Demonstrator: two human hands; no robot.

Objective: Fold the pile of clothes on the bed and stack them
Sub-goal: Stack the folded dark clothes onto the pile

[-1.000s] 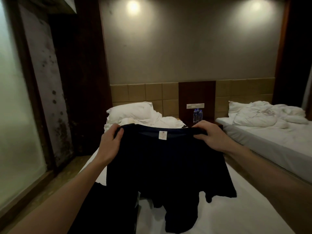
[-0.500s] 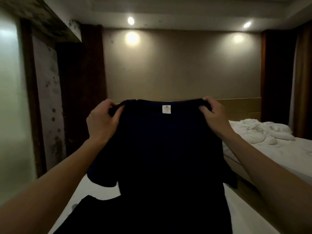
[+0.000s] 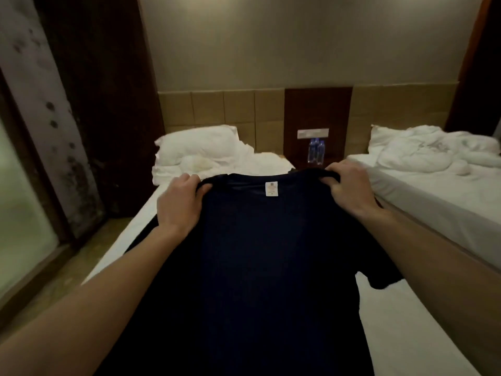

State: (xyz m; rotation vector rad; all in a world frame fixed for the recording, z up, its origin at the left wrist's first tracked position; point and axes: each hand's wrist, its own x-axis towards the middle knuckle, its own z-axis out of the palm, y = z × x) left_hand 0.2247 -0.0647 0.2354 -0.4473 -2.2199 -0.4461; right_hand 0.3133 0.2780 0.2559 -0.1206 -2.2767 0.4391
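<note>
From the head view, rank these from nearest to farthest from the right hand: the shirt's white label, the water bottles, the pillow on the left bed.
From the right hand:
1. Water bottles, just beyond it on the nightstand.
2. White label, to its left at the collar.
3. Pillow, far left at the bed's head.

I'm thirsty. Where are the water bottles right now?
In the head view the two water bottles stand upper centre, on the dark nightstand between the two beds, under the wall switch plate and just beyond the right hand.

Both arms reach forward, left hand (image 3: 177, 206) and right hand (image 3: 349, 189) each in a curled grip.
</note>
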